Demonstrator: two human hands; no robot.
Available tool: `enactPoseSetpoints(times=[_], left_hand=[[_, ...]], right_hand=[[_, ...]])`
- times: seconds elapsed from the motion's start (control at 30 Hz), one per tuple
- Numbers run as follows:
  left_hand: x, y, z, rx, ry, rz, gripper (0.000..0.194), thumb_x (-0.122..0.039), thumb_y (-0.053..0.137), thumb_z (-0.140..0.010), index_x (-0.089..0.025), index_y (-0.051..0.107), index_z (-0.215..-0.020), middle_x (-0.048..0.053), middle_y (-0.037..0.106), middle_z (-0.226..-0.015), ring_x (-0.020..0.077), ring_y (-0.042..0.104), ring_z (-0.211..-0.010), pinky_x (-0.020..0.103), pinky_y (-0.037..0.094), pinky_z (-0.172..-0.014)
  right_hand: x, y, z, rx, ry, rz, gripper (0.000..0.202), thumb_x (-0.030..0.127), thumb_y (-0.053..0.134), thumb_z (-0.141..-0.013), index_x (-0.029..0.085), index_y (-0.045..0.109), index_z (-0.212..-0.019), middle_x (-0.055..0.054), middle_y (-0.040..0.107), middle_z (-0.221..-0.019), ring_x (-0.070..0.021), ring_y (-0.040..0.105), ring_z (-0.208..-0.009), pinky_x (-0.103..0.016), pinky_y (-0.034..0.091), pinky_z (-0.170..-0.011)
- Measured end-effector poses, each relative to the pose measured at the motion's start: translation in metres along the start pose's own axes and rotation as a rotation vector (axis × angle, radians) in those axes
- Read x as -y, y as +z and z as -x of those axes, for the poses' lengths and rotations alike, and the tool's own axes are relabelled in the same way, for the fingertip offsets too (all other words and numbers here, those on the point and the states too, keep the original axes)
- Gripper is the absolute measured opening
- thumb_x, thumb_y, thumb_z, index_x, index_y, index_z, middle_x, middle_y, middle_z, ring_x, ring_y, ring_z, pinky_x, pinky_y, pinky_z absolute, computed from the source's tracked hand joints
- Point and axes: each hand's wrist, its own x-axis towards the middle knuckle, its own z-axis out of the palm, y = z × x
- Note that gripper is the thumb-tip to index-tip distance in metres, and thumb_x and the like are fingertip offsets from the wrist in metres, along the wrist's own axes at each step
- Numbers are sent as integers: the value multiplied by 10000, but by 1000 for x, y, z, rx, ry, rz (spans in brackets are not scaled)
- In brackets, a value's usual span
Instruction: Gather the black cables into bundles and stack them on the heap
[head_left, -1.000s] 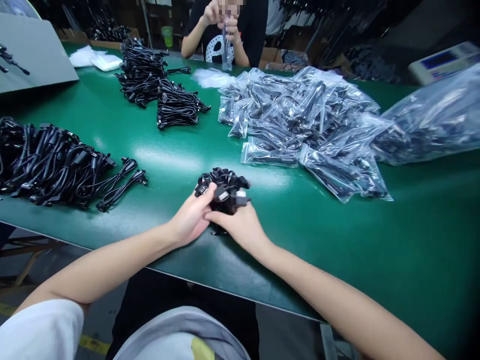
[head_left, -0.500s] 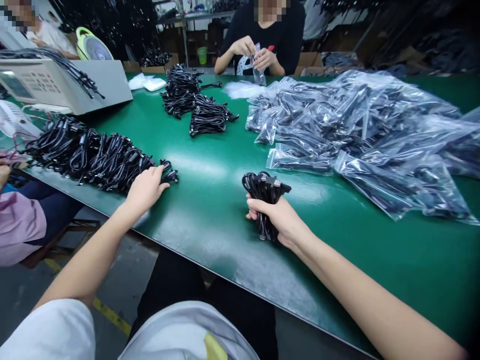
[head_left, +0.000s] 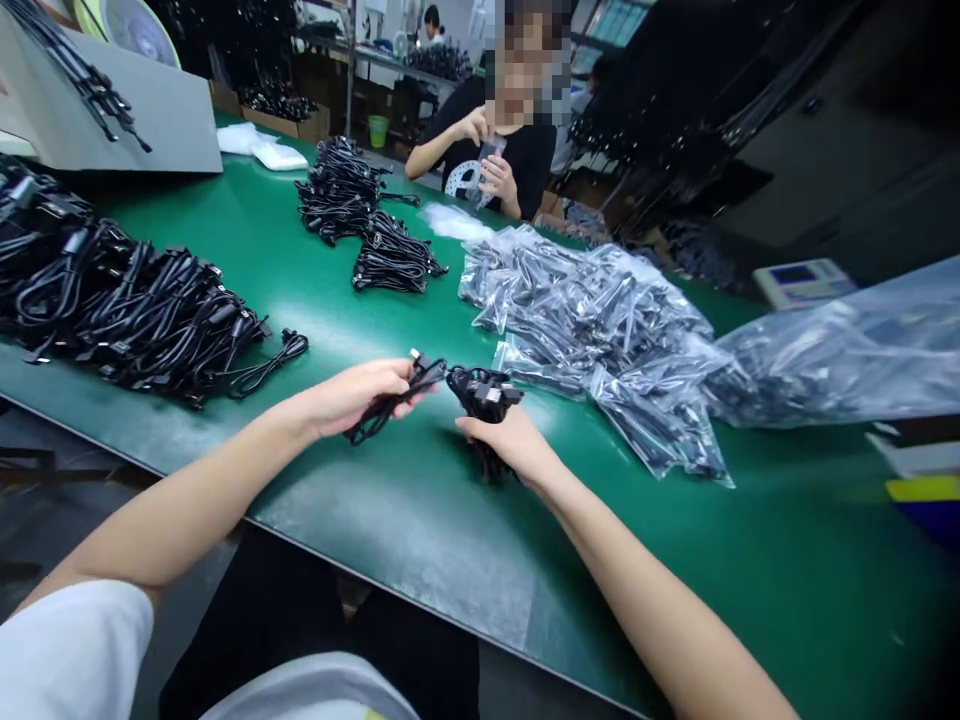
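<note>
My left hand [head_left: 360, 396] is closed on a coiled black cable [head_left: 386, 403] with a metal plug at its upper end. Just to the right, my right hand [head_left: 510, 438] grips a thick bunch of black cables [head_left: 484, 390], held upright over the table with connectors at the top. The two hands are close together, and the held cable's end comes near the bunch. To the left lies a long heap of black cables [head_left: 142, 300], with one loose coiled cable [head_left: 274, 362] at its right end.
Two cable piles [head_left: 341, 190] [head_left: 397, 255] lie mid-table on the green tabletop [head_left: 360, 530]. Bagged cables [head_left: 592, 310] cover the right, beside a large clear bag [head_left: 847, 350]. A grey machine [head_left: 142, 110] stands back left. Across the table, a person [head_left: 480, 150] handles a small bag.
My left hand has left the heap's right end and moved right, now carrying a coiled cable. My right hand still holds its bunch. The view has turned right.
</note>
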Motion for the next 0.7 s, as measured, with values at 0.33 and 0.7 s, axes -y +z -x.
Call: enactPoseSetpoints(times=[0.33,0.7], left_hand=[[23,-1,6,72,-198,96,108,-224,554,-702,-168,575,-792,-26,546,-730,112,479,-642,268,377,-689],[22,-12,-2,-166,11,350,305,-135,743,-684,-186,669,-976,39,697,-1015,198,602,-1021,349,396,-996]], right_hand=[[54,48,-202,-103,-394,703,271,206,594,-897,140,624,-1157,-204,594,-1248,-339,519,-1159,-439,377,-1004],[72,53,-246,-114,-444,763,677,279,777,-796,70,483,-1369,-239,506,-1389,-376,422,-1299,-541,243,-1132]])
